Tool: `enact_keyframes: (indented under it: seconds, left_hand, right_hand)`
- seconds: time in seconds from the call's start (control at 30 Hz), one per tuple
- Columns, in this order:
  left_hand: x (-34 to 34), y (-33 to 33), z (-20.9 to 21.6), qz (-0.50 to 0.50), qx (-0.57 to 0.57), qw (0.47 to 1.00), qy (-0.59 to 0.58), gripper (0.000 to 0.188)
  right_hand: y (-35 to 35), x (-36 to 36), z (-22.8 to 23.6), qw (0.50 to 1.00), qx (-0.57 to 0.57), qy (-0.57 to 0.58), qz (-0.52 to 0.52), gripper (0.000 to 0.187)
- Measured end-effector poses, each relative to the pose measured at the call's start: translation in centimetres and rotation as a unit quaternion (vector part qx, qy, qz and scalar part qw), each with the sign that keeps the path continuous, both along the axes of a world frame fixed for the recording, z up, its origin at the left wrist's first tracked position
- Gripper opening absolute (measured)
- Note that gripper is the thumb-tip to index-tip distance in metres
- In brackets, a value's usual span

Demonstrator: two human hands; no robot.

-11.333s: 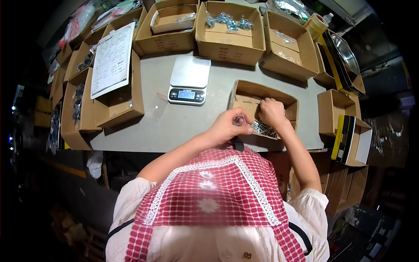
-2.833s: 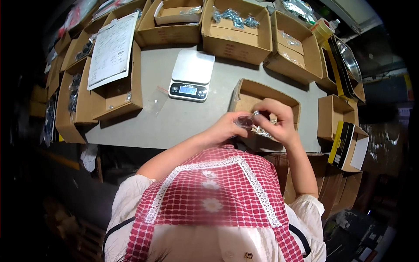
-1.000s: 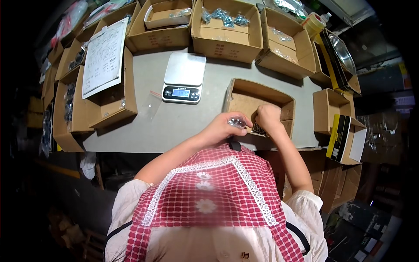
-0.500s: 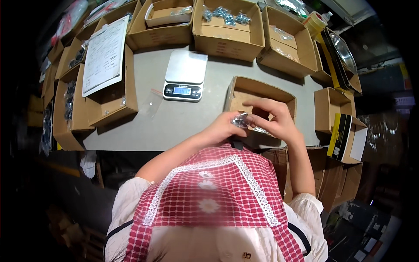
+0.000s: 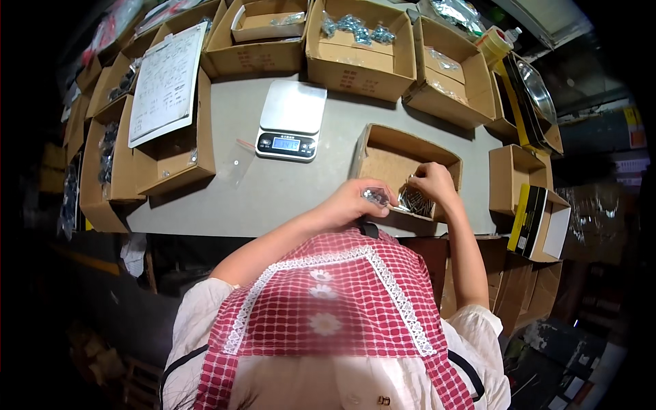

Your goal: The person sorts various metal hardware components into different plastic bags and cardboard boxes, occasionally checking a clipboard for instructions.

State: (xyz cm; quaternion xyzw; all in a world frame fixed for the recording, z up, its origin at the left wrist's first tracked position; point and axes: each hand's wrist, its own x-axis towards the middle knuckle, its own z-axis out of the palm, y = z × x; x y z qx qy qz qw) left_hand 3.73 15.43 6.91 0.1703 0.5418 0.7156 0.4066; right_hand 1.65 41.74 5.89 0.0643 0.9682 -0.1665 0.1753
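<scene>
One carton [image 5: 388,162] of metal pieces [image 5: 418,203], right hand [image 5: 436,183] closed above, left hand [image 5: 346,203] gripping bag [image 5: 374,197]

this looks like a small workshop where little parts get sorted and packed. a big gray tabletop [image 5: 287,198] has brown cardboard boxes [image 5: 359,78] around its edges. one box at the back holds clear bags of shiny bits [image 5: 357,29]. a low box [image 5: 410,138] near the front has lots of thin metal pieces [image 5: 415,202] in it. there is a small scale [image 5: 287,145] for weighing, a board with a sheet of writing [image 5: 164,85], and fat rolls of tape [image 5: 493,48]. the person wears a red checked apron [image 5: 369,321]. more boxes [image 5: 536,297] sit low down on the right, and the room around is dark.
</scene>
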Motion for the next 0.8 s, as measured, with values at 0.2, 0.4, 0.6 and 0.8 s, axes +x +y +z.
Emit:
enact_keyframes:
  seconds: [0.2,0.4,0.6,0.8]
  left_hand:
    - [0.1,0.2,0.6,0.021,0.008,1.000,-0.013,0.024]
    - [0.0,0.1,0.5,0.012,0.007,1.000,-0.002,0.024]
    - [0.0,0.2,0.4,0.008,0.017,1.000,0.005,0.024]
    - [0.1,0.1,-0.3,0.010,0.019,1.000,-0.009,0.030]
  right_hand:
    - [-1.7,0.7,-1.5,0.997,0.045,-0.037,0.045,0.032]
    - [-2.7,0.8,-2.3,0.997,-0.021,0.062,0.048,0.031]
    - [-2.3,0.5,1.5,0.901,-0.383,0.198,-0.052,0.011]
    - [-6.1,2.2,8.7,0.884,-0.374,0.245,0.139,0.007]
